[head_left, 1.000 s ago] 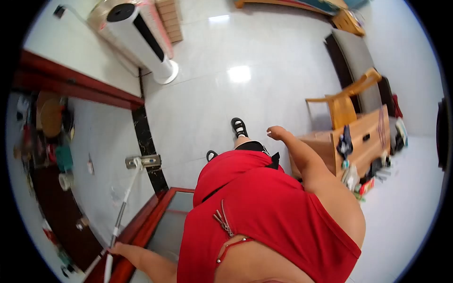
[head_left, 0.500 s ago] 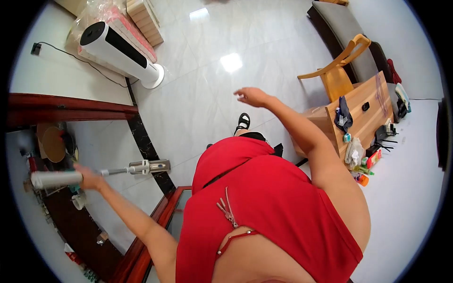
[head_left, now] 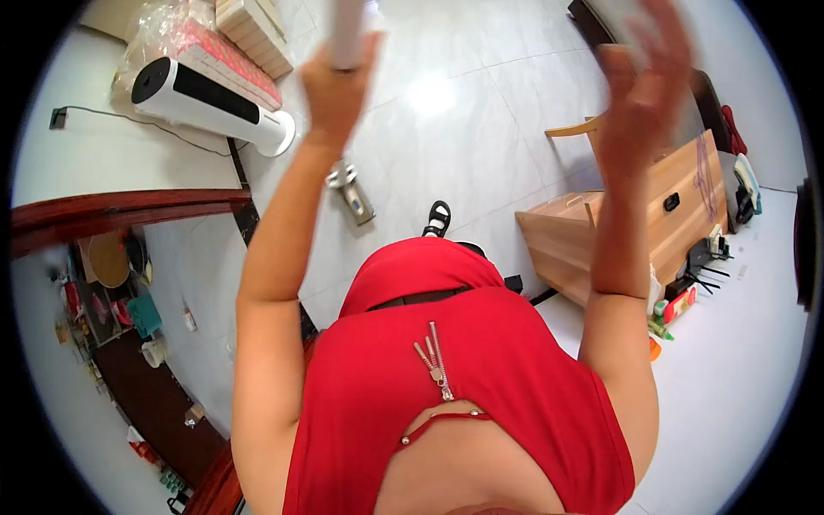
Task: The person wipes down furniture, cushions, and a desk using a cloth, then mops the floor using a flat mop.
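My left hand [head_left: 333,99] is closed around the pale upper part of a stick vacuum cleaner [head_left: 348,33], which runs out of the top of the view. Below the hand, the vacuum's floor head [head_left: 354,199] rests on the tiles, ahead and to the left of my sandalled foot [head_left: 438,218]. Part of the tube is hidden behind my left wrist. My right hand [head_left: 642,94] is raised in front of the wooden desk, smeared by motion. Its thumb and fingers are apart, and nothing shows in it.
A white tower fan [head_left: 210,103] stands at the left beside stacked packages [head_left: 227,64], its cord along the wall. A dark red door frame [head_left: 129,206] borders another room. At right are a wooden desk [head_left: 558,225], a chair [head_left: 573,129] and a router [head_left: 697,262].
My left hand has brought the vacuum from the doorway at far left to the front, its head now on the tiles inside. My right hand has risen and moved right, toward the camera.
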`<act>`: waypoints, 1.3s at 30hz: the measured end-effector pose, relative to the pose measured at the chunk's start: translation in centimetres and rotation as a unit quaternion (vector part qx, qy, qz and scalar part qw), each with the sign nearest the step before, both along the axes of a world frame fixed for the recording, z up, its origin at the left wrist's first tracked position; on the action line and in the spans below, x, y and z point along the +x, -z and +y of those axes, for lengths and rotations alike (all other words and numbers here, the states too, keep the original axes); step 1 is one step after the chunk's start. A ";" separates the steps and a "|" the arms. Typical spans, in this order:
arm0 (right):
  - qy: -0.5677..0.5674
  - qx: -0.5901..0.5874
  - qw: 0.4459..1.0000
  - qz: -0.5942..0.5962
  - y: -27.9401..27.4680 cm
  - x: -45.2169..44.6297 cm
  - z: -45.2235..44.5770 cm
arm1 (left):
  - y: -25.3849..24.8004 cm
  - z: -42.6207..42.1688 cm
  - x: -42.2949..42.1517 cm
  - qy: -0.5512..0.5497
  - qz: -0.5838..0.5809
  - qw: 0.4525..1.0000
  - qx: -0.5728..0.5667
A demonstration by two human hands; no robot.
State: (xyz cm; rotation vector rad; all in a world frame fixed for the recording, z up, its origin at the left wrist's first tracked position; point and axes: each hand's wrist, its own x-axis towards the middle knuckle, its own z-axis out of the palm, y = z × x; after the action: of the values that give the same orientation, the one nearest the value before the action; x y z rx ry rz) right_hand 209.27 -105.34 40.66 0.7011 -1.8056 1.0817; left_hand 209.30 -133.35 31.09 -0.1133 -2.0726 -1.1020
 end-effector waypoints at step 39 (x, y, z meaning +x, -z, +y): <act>0.311 0.215 0.640 -0.669 23.4 -3.5 9.8 | 32.5 29.7 -25.0 0.634 -0.153 0.693 -0.307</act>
State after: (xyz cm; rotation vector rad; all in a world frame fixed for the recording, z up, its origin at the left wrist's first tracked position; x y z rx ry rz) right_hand 205.81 -95.57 17.31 -0.8275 -3.2405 0.5962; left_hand 184.29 -103.66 -1.37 -2.0771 -2.5251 -1.0459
